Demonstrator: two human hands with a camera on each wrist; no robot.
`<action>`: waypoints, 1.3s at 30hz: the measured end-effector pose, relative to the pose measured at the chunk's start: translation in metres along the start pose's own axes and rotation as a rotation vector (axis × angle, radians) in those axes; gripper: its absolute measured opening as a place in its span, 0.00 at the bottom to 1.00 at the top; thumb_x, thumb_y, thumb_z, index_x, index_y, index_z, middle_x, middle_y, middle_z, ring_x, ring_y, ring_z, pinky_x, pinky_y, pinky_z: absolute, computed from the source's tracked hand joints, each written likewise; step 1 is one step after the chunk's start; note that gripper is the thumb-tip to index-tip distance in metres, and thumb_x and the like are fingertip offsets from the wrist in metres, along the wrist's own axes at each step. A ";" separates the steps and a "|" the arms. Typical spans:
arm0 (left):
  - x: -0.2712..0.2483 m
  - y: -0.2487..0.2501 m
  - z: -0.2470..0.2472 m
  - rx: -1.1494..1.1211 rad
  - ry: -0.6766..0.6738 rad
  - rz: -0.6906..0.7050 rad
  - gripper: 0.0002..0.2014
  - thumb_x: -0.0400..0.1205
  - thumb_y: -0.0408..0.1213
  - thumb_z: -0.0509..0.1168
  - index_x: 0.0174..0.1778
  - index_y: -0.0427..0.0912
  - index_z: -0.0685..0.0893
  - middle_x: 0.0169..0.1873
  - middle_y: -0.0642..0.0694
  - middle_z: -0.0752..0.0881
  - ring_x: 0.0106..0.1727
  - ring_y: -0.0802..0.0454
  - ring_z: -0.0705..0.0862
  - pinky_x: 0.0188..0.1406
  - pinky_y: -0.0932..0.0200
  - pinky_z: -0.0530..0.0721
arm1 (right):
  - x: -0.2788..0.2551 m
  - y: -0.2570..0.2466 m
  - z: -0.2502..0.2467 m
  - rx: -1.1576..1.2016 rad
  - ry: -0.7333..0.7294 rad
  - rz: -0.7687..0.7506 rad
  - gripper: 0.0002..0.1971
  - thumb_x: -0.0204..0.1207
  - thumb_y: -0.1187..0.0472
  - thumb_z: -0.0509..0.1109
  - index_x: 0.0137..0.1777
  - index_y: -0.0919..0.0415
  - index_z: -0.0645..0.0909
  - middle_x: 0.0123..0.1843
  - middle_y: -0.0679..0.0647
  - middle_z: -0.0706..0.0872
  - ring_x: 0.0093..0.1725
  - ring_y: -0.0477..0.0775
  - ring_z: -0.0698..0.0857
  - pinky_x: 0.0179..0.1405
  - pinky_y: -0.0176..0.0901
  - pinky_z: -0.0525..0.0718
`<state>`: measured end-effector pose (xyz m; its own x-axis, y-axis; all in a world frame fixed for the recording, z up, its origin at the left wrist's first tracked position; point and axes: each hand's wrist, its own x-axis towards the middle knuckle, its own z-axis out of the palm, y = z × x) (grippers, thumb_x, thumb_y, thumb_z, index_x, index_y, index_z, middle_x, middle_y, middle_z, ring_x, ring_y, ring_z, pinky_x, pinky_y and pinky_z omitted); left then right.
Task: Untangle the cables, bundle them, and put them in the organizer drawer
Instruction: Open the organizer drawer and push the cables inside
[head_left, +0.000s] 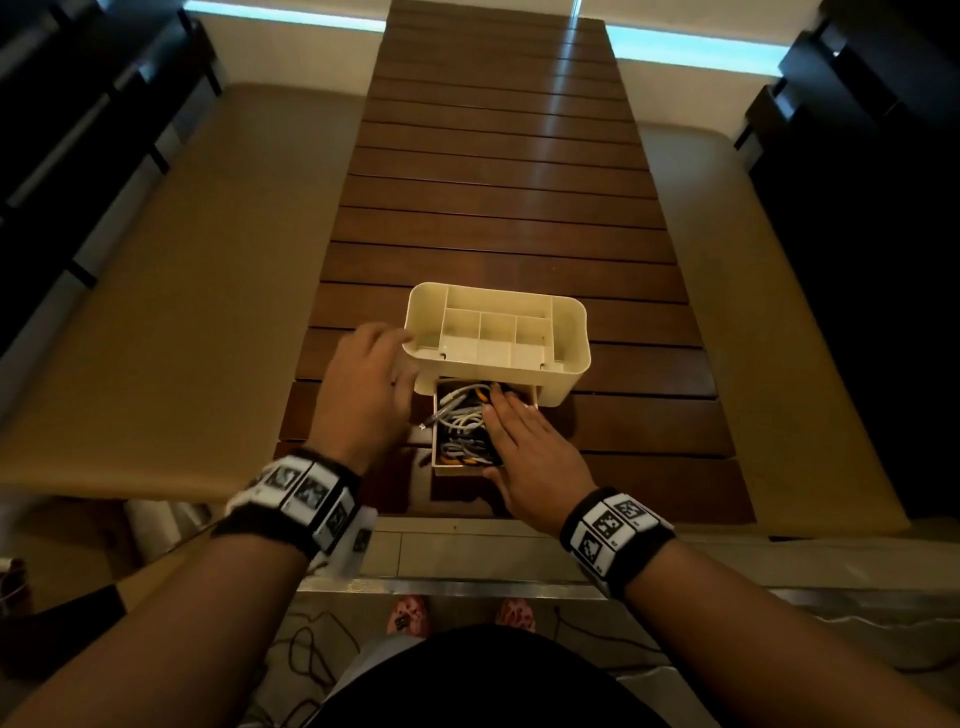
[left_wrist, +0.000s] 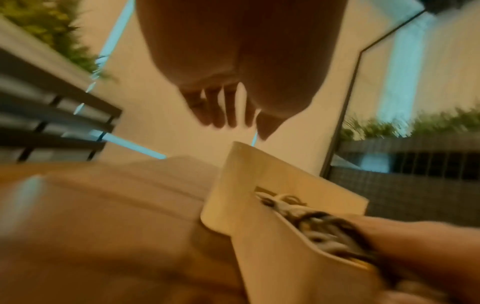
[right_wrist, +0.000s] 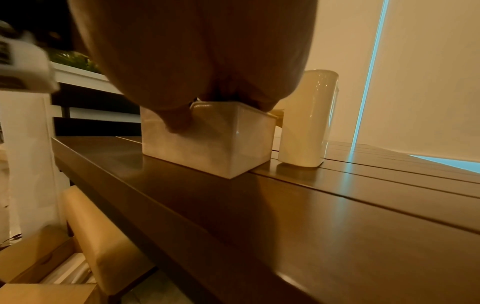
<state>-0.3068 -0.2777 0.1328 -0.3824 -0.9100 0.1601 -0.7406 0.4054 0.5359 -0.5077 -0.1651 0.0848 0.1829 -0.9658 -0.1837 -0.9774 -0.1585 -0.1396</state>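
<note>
A cream organizer (head_left: 571, 338) with open top compartments stands on the wooden table. Its drawer (head_left: 457, 471) is pulled out toward me and holds a heap of white, grey and orange cables (head_left: 460, 422). One plug end (head_left: 427, 425) hangs over the drawer's left wall. My right hand (head_left: 514, 436) lies flat on the cables with straight fingers, its thumb (right_wrist: 179, 123) down over the drawer's front wall (right_wrist: 207, 148). My left hand (head_left: 366, 382) hovers beside the organizer's left side, blurred; its fingers (left_wrist: 221, 111) are spread, relaxed and hold nothing above the organizer (left_wrist: 241, 185).
The slatted dark wooden table (head_left: 493, 182) stretches far ahead. Tan benches (head_left: 156, 312) run along both sides. The table's near edge (head_left: 571, 514) lies just below the drawer. Loose cords (head_left: 306, 654) trail on the floor by my feet.
</note>
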 end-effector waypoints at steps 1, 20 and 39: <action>-0.011 0.002 -0.001 -0.040 -0.030 -0.118 0.14 0.84 0.39 0.68 0.67 0.45 0.82 0.63 0.46 0.81 0.61 0.50 0.78 0.61 0.54 0.77 | 0.000 0.000 0.001 0.006 0.011 0.005 0.39 0.86 0.45 0.58 0.88 0.59 0.43 0.90 0.59 0.43 0.88 0.57 0.45 0.87 0.53 0.46; -0.002 0.026 0.009 -0.138 -0.484 -0.415 0.10 0.78 0.40 0.77 0.37 0.41 0.84 0.38 0.47 0.88 0.41 0.53 0.85 0.39 0.56 0.80 | -0.001 -0.003 -0.003 0.032 0.033 0.017 0.38 0.86 0.45 0.58 0.88 0.58 0.45 0.90 0.58 0.44 0.89 0.56 0.45 0.86 0.49 0.42; 0.001 0.004 0.016 -0.612 -0.435 -0.611 0.03 0.81 0.32 0.73 0.47 0.37 0.86 0.44 0.38 0.91 0.42 0.44 0.89 0.39 0.53 0.91 | 0.000 -0.004 -0.005 0.053 0.032 0.024 0.40 0.85 0.47 0.63 0.88 0.59 0.47 0.90 0.58 0.46 0.89 0.57 0.47 0.86 0.50 0.44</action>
<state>-0.3189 -0.2754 0.1213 -0.2891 -0.7877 -0.5440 -0.5105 -0.3538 0.7837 -0.5047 -0.1656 0.0903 0.1551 -0.9755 -0.1561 -0.9744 -0.1250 -0.1869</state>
